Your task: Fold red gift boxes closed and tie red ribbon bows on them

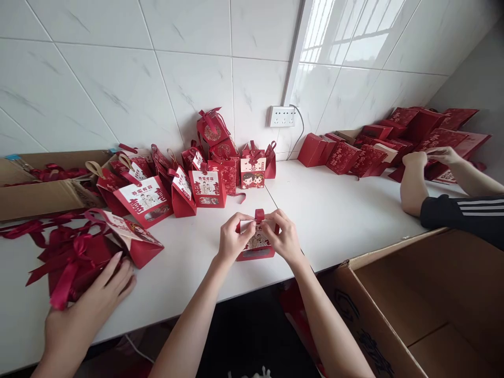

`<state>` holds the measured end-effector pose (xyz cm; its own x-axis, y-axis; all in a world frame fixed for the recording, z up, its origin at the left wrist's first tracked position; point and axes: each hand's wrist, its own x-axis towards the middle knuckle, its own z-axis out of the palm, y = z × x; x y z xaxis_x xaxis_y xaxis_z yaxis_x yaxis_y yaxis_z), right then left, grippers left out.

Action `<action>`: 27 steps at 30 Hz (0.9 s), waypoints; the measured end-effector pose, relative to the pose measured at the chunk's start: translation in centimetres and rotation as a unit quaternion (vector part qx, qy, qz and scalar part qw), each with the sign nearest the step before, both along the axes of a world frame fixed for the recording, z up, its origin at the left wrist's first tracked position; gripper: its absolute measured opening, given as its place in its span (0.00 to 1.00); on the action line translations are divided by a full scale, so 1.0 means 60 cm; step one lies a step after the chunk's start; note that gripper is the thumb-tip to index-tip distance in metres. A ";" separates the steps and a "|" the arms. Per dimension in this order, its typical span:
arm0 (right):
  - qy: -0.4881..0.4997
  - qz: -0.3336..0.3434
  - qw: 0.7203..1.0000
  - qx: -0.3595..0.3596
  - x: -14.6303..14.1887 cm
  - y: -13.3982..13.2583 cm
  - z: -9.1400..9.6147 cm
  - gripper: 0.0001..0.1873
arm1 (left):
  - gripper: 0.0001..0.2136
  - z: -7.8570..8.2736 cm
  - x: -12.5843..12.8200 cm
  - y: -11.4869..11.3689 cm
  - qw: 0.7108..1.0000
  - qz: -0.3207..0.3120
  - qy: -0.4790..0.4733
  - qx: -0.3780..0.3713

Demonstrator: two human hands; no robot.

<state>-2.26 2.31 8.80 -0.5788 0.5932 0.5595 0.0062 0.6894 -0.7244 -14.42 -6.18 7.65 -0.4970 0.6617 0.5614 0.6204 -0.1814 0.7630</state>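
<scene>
white table against tiled wall, socket far centre. finished red boxes clustered far left; flat red boxes stacked far right; open carton near right. left hand and right hand meet at table's near centre, forearms angled inward, fingertips pinched shut on red ribbon atop small red box, which stands between both hands. co-worker's hand rests on ribbon pile near left.

Open white tabletop extends right of the right hand; red paper gift boxes crowd beyond the left hand; a co-worker's hand blocks farther left.
</scene>
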 end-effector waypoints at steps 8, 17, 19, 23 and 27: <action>-0.004 0.039 0.999 -0.016 0.004 0.006 -0.001 0.08 | 0.15 0.002 0.012 -0.112 0.999 0.046 0.012 0.002; -0.005 0.068 0.997 -0.020 0.012 0.003 -0.004 0.08 | 0.23 -0.038 -0.127 -0.333 0.995 0.000 -0.096 -0.025; -0.011 0.072 0.997 -0.019 0.013 0.006 -0.005 0.09 | 0.20 -0.019 -0.128 -0.311 0.991 -0.062 -0.102 -0.066; -0.010 0.092 0.995 -0.040 0.022 0.007 -0.012 0.11 | 0.14 0.004 -0.045 -0.190 0.998 0.001 -0.063 -0.029; 0.021 0.066 0.993 -0.098 0.026 -0.004 -0.018 0.13 | 0.14 0.000 0.021 -0.072 0.998 -0.010 -0.056 -0.034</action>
